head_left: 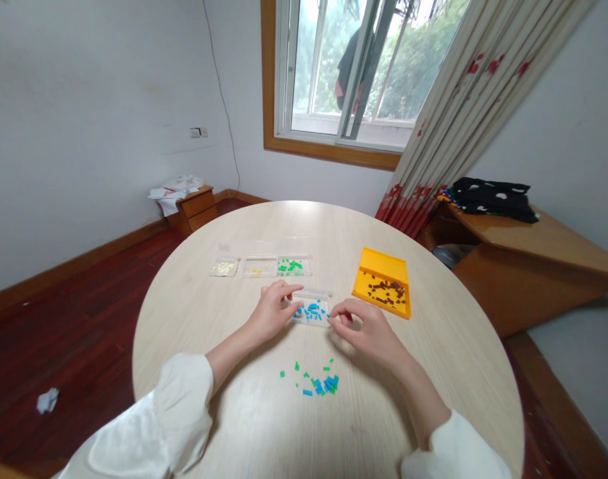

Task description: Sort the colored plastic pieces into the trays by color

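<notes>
A clear box with several small blue pieces lies in the middle of the table. My left hand is at its left edge, thumb and index finger apart, holding nothing visible. At the box's right edge, my right hand has its thumb and fingertips pinched together; a tiny blue bit shows at the tips. Nearer to me lies a loose pile of blue pieces mixed with green pieces. Behind the hands stand clear boxes with green pieces, a few yellow pieces and pale pieces.
An open yellow box with brown pieces lies on the right of the round table. Beyond the table are a small cabinet, a window, a curtain and a wooden desk with dark cloth.
</notes>
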Available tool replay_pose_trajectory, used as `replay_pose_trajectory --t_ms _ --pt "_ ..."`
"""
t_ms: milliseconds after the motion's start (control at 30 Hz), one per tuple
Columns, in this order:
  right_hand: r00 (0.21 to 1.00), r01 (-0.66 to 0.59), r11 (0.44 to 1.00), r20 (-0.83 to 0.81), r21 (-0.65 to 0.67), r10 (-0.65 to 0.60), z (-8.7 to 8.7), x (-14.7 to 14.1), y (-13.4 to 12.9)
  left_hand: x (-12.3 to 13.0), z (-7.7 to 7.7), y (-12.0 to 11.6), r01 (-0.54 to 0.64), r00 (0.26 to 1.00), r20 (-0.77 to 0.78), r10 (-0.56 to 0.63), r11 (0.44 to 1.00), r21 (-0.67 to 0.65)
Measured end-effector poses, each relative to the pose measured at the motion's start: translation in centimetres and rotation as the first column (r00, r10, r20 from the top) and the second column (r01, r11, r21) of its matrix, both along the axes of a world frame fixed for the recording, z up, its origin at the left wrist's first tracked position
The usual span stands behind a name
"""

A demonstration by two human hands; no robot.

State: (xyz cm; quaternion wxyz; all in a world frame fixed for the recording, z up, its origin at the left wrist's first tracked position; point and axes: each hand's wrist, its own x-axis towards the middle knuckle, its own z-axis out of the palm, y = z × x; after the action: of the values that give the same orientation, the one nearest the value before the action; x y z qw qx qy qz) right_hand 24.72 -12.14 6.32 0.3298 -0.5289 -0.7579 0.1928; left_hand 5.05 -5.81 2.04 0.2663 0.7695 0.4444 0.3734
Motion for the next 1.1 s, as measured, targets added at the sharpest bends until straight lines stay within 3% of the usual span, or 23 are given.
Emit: replay_pose_trajectory --t_ms 133,267,367,433,533,667,833,1100 --pt "0.984 0.167 0.958 -0.105 0.234 -0.146 -1.3 -0.5 0.7 -0.1 0.2 -0.1 -0.022 1.000 -0.013 0.022 0.999 0.026" --pt "0.974 0.222 0.946 -0.105 0.236 -0.202 -2.1 -0.6 1.1 -0.1 0.3 -0.2 -0.040 0.999 -0.012 0.040 0.999 0.027" --pt "0.991 0.131 0.985 -0.045 0.112 -0.127 -1.8 -0.2 1.0 0.0 0.4 -0.4 -0.037 0.999 0.013 0.037 0.999 0.024" --pt "1.000 0.011 0.998 0.015 -0.061 -0.011 -1.2 0.1 0.6 0.0 0.6 -0.5 -0.028 1.000 0.010 0.028 1.000 0.014" --pt "0.982 -0.132 0.929 0.084 -0.345 0.170 -0.3 0.5 -0.2 -0.1 0.9 -0.6 0.007 1.000 -0.029 -0.007 1.000 -0.004" --pt "0.957 -0.192 0.813 0.079 -0.549 0.279 0.3 0.6 -0.9 -0.1 1.3 -1.1 0.115 0.990 -0.074 -0.117 0.993 -0.025" --pt "0.913 -0.256 0.706 0.074 -0.661 0.401 0.1 0.5 -0.9 0.1 1.6 -1.7 0.238 0.963 -0.111 -0.245 0.969 -0.071" --pt "0.879 -0.246 0.729 0.170 -0.638 0.445 -0.1 -0.2 -0.9 0.2 2.0 -2.5 0.488 0.832 -0.199 -0.517 0.854 -0.178"
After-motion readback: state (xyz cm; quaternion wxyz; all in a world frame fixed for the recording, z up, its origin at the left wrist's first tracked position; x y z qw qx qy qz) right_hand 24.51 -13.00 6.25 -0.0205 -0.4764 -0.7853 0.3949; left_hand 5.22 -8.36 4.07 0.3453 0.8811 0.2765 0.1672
